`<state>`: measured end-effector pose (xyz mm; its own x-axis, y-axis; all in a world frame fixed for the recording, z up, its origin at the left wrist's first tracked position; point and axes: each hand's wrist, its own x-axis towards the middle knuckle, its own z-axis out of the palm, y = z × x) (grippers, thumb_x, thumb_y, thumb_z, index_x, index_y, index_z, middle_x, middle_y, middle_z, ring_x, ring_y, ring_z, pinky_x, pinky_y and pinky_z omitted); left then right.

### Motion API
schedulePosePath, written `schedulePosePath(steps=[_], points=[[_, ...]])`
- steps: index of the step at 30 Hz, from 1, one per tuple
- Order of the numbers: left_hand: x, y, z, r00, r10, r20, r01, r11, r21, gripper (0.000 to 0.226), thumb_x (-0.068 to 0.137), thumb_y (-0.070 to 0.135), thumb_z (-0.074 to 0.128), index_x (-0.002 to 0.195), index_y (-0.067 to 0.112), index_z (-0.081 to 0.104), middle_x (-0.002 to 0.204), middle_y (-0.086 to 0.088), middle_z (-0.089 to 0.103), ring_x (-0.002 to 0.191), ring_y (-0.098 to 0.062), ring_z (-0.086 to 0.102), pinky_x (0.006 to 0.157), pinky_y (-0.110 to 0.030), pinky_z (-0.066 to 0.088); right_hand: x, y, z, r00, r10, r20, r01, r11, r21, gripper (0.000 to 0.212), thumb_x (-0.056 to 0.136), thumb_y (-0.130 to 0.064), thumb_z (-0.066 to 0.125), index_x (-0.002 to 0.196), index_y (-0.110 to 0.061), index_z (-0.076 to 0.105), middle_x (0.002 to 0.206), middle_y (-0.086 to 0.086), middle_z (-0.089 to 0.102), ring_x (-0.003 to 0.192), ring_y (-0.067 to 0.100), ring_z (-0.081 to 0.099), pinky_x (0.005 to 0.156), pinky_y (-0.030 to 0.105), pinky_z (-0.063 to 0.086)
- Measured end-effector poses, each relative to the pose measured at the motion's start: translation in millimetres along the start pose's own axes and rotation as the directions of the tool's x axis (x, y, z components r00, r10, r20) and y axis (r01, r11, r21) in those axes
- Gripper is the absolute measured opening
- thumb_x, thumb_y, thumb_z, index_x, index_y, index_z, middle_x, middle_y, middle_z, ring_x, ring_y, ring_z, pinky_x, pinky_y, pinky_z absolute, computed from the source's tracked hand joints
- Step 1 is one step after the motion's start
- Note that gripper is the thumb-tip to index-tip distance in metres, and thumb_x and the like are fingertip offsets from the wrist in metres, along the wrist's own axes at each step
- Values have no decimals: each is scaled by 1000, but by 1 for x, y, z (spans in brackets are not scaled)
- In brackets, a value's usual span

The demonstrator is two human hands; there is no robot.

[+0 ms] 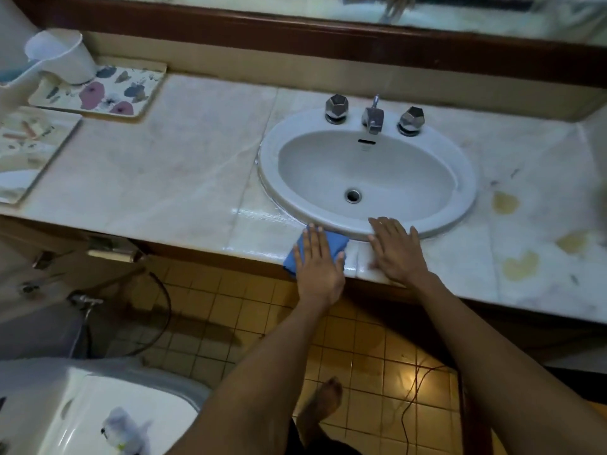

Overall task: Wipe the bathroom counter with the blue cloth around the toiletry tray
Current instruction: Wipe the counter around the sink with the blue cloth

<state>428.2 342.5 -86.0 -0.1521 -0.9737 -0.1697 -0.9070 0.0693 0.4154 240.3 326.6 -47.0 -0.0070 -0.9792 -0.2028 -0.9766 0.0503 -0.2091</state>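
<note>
Your left hand (317,261) is pressed flat, fingers straight, on the blue cloth (331,247) at the counter's (184,165) near edge, just left of the sink (368,178); right hand (395,249) flat and empty beside it. Wet sheen only there. Floral tray (98,93) sits far left, counter around it looks dry, so most is left, I'd say

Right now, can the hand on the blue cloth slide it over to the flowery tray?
Probably yes. The left hand presses the blue cloth flat by the sink, and the counter between it and the floral tray is bare, though it would take a long stretch or a step.
</note>
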Motion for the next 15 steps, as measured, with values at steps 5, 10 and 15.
schedulePosePath(steps=[5, 10, 15], points=[[12, -54, -21, 945, 294, 145, -313, 941, 127, 71, 104, 58, 17, 160, 20, -4, 168, -2, -12, 154, -15, -14, 126, -45, 0, 3, -1, 3, 1000, 12, -21, -11, 999, 43, 49, 103, -35, 23, 149, -23, 35, 153, 1, 39, 144, 22, 29, 116, 58, 17], [31, -130, -55, 942, 322, 94, -334, 924, 187, 65, 106, 54, 19, 161, 24, 2, 169, 3, -3, 154, -11, -8, 126, -45, 6, -1, -2, 14, 997, -1, -77, 2, 1000, 12, 53, 100, -36, 21, 147, -18, 37, 148, 4, 43, 141, 26, 33, 113, 62, 21], [24, -76, -24, 985, -48, -166, 57, 997, 48, 66, 106, 51, 19, 160, 15, 9, 169, -5, 3, 155, -18, -2, 125, -45, 1, 2, -2, 14, 997, -4, -73, 5, 1000, 18, 52, 102, -34, 24, 150, -18, 34, 153, 5, 39, 144, 27, 29, 115, 61, 17]])
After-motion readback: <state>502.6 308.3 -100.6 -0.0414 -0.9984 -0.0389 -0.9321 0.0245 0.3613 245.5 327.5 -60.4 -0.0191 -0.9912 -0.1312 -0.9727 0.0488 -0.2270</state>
